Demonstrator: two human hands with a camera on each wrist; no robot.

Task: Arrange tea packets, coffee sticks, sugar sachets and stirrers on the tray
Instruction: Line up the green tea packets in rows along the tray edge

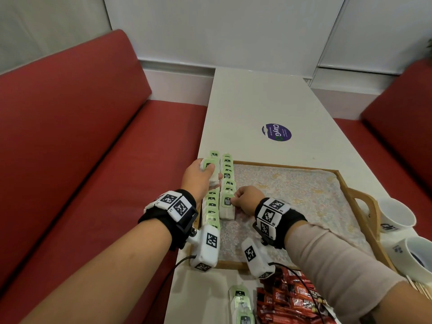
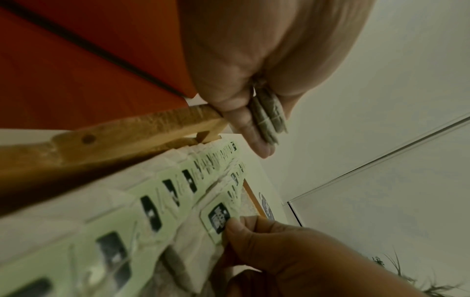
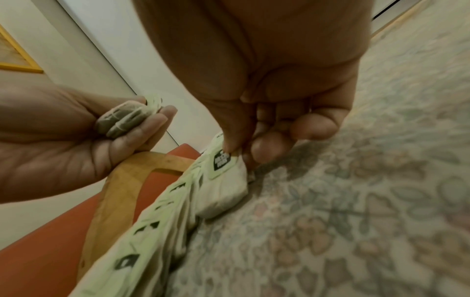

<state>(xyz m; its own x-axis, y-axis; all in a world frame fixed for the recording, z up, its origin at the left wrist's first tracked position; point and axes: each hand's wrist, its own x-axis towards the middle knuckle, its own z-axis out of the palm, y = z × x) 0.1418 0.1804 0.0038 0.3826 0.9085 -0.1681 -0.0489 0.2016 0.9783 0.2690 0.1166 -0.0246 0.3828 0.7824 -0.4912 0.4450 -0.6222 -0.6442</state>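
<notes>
A: Which step was it?

B: Tea stage, by the look of it. Two rows of tea packets (image 1: 226, 181) ran along the left side of the tray (image 1: 346, 181), overlapping like shingles. Coffee sticks (image 1: 289, 300) sat on the table (image 1: 257, 101) near the tray's front edge, with a few spare tea packets (image 1: 240, 302) beside them. No sugar visible.

A: Grips?

B: Right hand (image 1: 245, 197) was curled, thumb and forefinger pinching the tag of the nearest packet (image 3: 221, 180) in the inner row. That packet lay on the tray liner, at the row's near end. Left hand (image 1: 198, 176) hovered over the tray's left rim, fingers closed on a small stack of packets (image 2: 267, 118), well clear of the rows.

A: Next move?

B: Probably seat that packet flush against its row, let go, then take one from the left stack. Needs a light pinch; the packets are soft and the rows would shift easily.

A: Stirrers?

B: Thin sticks (image 1: 418, 282) at the right edge beside two paper cups (image 1: 395, 216), possibly those. Couldn't tell.
</notes>
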